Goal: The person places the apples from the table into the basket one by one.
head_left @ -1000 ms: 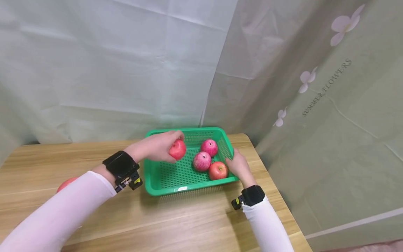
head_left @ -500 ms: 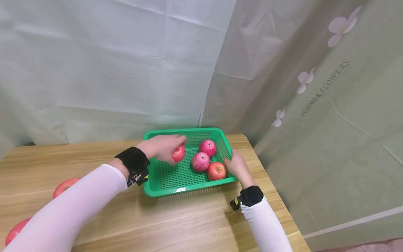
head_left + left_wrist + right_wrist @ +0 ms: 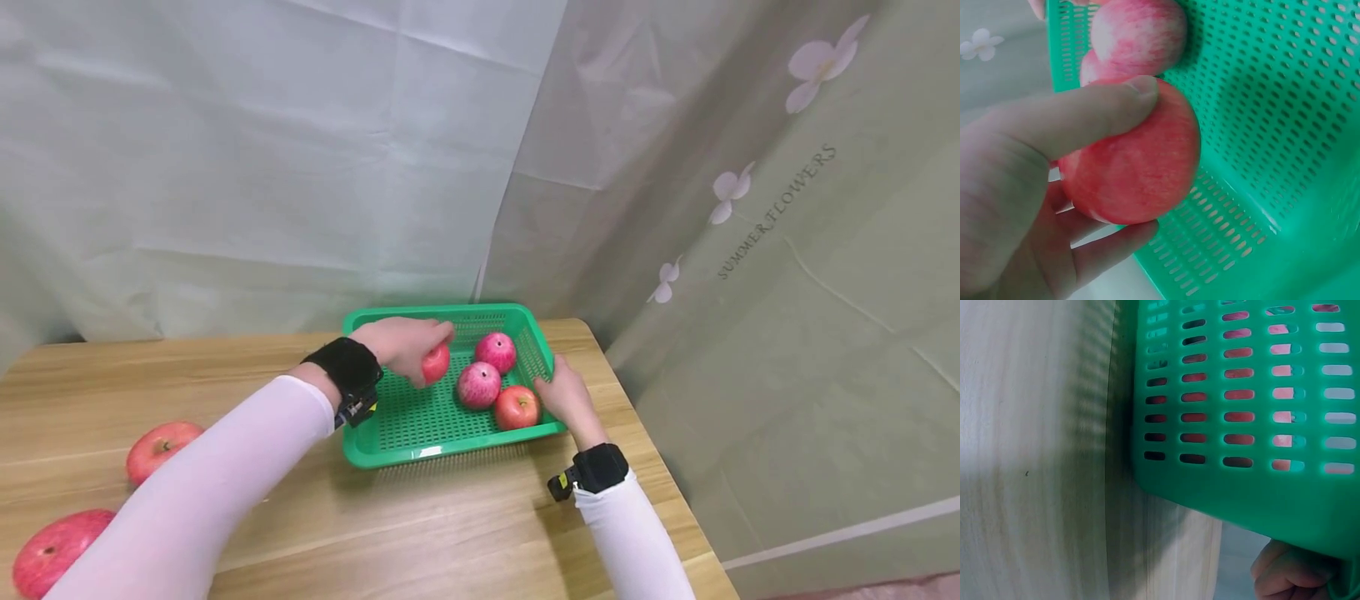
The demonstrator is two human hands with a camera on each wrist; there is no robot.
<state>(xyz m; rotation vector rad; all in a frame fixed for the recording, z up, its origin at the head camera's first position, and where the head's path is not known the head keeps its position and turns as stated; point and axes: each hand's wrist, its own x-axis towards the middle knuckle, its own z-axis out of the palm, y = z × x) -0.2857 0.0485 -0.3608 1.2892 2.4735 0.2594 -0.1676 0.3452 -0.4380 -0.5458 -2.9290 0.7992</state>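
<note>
Apple in your left hand hangs over the green basket, just left of the three apples lying inside. Your thumb and fingers curl round it, a firm grip in the left wrist view. Your right hand grips the basket's right rim, fingers wrapped over the edge. Let go from this height and the fruit could bruise, or knock its neighbours and roll. The basket may slide on the surface if your right hand slackens. Two more apples lie well apart, near the left edge, where your sleeve could nudge one off.
</note>
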